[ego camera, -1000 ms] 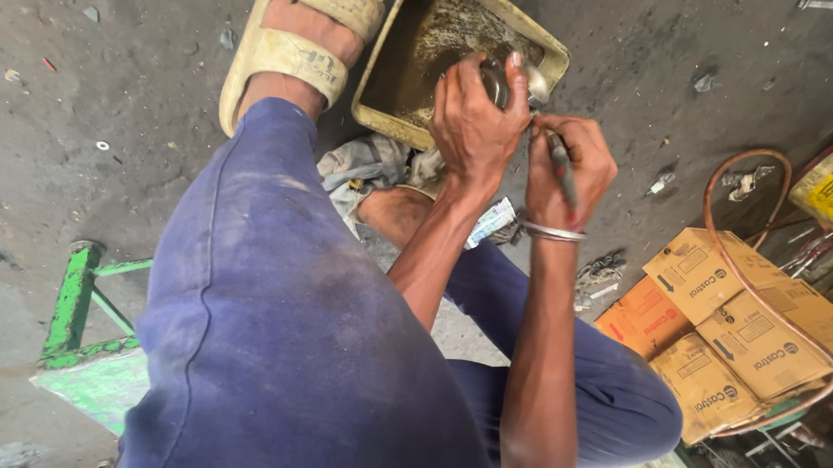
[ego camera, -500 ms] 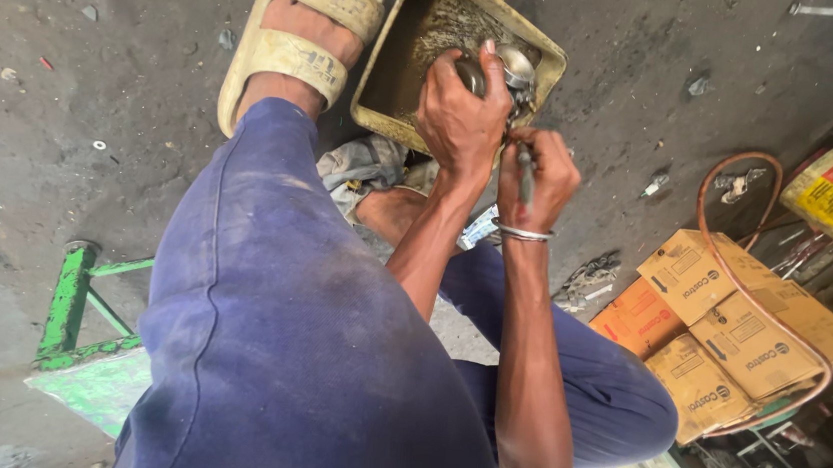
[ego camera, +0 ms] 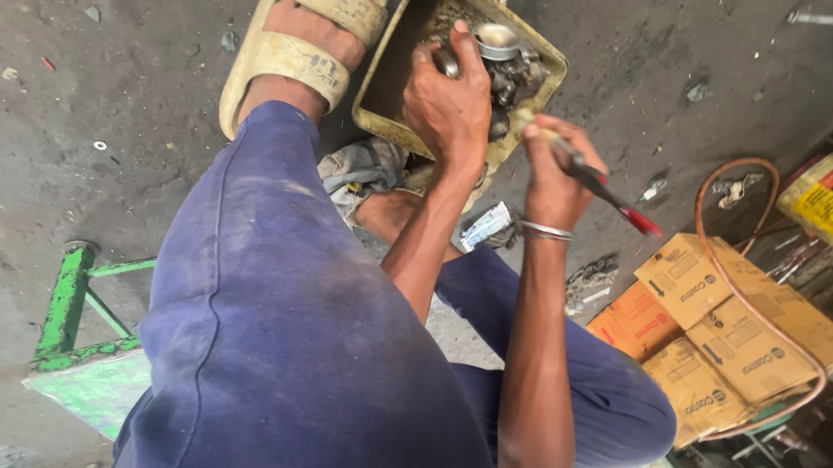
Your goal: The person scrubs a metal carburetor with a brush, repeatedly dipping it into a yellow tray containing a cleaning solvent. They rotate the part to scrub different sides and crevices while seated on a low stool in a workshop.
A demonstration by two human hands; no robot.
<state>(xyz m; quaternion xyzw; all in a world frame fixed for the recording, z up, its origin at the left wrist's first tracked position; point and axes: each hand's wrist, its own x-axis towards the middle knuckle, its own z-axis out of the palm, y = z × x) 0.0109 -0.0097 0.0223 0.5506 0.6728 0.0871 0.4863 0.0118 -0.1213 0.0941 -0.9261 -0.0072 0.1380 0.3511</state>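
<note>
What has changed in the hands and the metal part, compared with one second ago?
The right hand drew back slightly to the right; its red-handled tool now shows clearly, pointing away from the tray. The left hand keeps gripping the metal engine part over the tray. Foot, sandal and cartons stayed put.

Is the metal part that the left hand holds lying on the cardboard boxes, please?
No, the left hand holds the metal part over the tan tray, well apart from the cardboard boxes.

Dull, grimy metal part [ego camera: 504, 66] under the left hand's [ego camera: 448, 106] grip; dented, oil-stained metal tray [ego camera: 390, 81] beneath. Glossy red plastic-handled tool [ego camera: 606, 192] in the right hand [ego camera: 552, 176]. Matt cardboard boxes [ego camera: 729, 332] right of that.
</note>
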